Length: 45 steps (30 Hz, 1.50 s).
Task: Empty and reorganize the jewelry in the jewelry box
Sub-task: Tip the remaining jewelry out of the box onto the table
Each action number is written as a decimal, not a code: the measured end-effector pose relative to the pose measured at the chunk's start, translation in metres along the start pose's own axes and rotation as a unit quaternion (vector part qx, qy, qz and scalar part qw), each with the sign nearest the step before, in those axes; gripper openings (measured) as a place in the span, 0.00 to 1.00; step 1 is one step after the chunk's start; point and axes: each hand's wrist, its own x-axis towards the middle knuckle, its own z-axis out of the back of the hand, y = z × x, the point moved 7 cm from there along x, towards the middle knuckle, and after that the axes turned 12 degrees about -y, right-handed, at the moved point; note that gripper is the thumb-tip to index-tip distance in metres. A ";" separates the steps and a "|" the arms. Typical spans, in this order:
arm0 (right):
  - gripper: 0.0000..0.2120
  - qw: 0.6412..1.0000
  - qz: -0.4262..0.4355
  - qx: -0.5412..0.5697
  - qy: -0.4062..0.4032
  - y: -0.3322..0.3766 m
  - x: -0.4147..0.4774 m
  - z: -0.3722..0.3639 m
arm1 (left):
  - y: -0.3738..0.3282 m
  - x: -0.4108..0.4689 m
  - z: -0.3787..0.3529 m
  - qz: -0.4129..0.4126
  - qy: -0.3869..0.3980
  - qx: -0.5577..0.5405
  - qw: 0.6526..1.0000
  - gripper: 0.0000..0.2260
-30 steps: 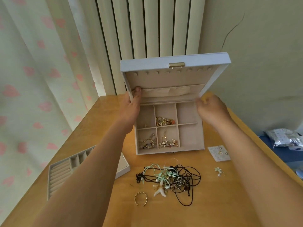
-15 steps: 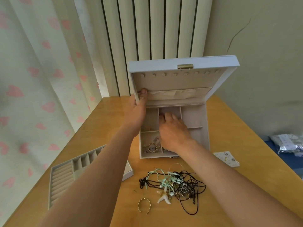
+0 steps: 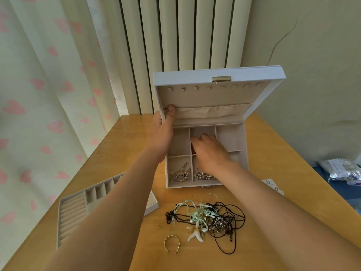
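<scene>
A pale jewelry box (image 3: 237,137) stands open on the wooden table (image 3: 127,145), its lid (image 3: 214,74) tilted up. My left hand (image 3: 162,132) grips the lid's left edge, thumb on the lining. My right hand (image 3: 210,151) reaches into the middle back compartment, fingers curled down over gold jewelry (image 3: 193,148); what they hold is hidden. The front compartments hold a gold ring with earrings (image 3: 180,175) and pearl pieces (image 3: 201,176). In front of the box lies a tangle of black cords and mint ribbon (image 3: 211,218), a starfish pendant (image 3: 195,233) and a gold bangle (image 3: 172,245).
A beige ring tray (image 3: 78,208) lies at the left under my left arm. An earring card (image 3: 272,184) sits right of the box. Silver packets (image 3: 340,171) rest on a blue surface past the table's right edge. Curtains hang behind and to the left.
My right hand left the lid's right edge and went down into the box's middle back compartment. My left hand kept its hold on the lid.
</scene>
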 end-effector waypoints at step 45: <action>0.10 0.899 -0.186 0.376 0.123 -0.043 -0.096 -0.002 | 0.013 0.009 0.001 0.023 -0.007 0.038 0.999 0.39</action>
